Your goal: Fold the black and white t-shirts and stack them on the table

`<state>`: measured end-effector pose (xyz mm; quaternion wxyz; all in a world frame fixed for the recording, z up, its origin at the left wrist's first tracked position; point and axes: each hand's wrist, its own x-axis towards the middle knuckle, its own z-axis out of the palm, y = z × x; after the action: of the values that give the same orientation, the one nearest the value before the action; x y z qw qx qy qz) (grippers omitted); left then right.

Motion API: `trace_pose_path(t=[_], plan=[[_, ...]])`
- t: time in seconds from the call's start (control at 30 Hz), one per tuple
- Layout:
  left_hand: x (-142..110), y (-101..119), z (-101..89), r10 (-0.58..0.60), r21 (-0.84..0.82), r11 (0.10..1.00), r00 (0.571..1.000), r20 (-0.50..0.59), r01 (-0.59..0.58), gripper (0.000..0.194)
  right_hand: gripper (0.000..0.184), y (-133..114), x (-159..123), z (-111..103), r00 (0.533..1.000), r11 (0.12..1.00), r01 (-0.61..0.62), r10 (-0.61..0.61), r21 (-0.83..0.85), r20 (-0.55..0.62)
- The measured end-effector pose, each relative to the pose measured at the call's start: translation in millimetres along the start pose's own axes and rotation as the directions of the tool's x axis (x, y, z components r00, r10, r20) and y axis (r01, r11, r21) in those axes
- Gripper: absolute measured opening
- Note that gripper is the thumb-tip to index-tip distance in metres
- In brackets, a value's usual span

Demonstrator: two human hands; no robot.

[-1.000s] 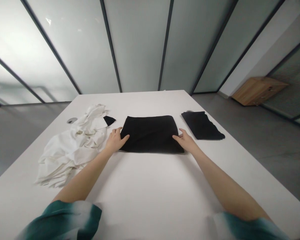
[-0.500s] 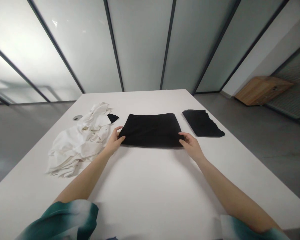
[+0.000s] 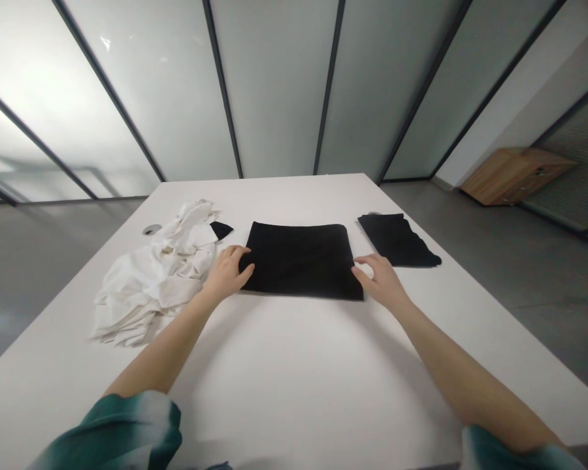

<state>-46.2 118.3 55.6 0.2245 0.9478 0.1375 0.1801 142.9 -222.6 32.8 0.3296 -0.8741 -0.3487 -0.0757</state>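
Three cloths lie on the bench: a folded black cloth in the middle, a crumpled white cloth to its left, a smaller black cloth to its right. The left hand curls against its left edge, grip unclear; the right hand stays open, fingertips at its right edge.

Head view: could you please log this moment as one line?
left hand: on black cloth | right hand: at its edge | white cloth: heaped left
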Motion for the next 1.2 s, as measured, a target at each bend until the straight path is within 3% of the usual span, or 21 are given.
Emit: trace_pose_path(t=[0.07, 0.17, 0.23, 0.33, 0.43, 0.53, 0.67, 1.2], plan=[[20, 20, 14.5, 0.068, 0.027, 0.997, 0.997, 0.030, -0.069, 0.047, 0.037, -18, 22, 10, 1.000, 0.999, 0.029, -0.029, -0.041, -0.011], [46, 41, 44.4, 0.103, 0.066, 0.992, 0.990, 0.097, -0.110, 0.061, 0.052, -44, 49, 36, 0.998, 0.989, 0.035, -0.026, -0.145, 0.066], [57, 43, 61.4, 0.068, 0.136, 0.987, 0.986, 0.150, -0.088, 0.070, 0.064, -52, 59, 55, 0.992, 0.970, 0.003, 0.027, -0.241, 0.122], [62, 28, 75.0, -0.024, 0.220, 0.975, 0.965, 0.260, -0.036, 0.077, 0.077, -46, 63, 76, 0.953, 0.936, -0.084, 0.175, -0.342, 0.246], [57, 10, 78.2, -0.039, 0.230, 0.973, 0.957, 0.288, -0.029, 0.080, 0.081, -31, 60, 84, 0.912, 0.921, -0.115, 0.247, -0.373, 0.328], [51, 3, 80.5, -0.023, 0.223, 0.974, 0.972, 0.235, -0.031, 0.080, 0.078, -23, 57, 86, 0.929, 0.926, -0.101, 0.218, -0.363, 0.298], [48, 7, 84.6, -0.019, 0.198, 0.980, 0.985, 0.172, -0.015, 0.079, 0.071, -21, 55, 85, 0.951, 0.941, -0.097, 0.184, -0.323, 0.249], [49, 8, 82.5, -0.018, 0.138, 0.990, 0.985, 0.170, -0.006, 0.076, 0.066, -25, 55, 84, 0.957, 0.950, -0.113, 0.183, -0.290, 0.226]])
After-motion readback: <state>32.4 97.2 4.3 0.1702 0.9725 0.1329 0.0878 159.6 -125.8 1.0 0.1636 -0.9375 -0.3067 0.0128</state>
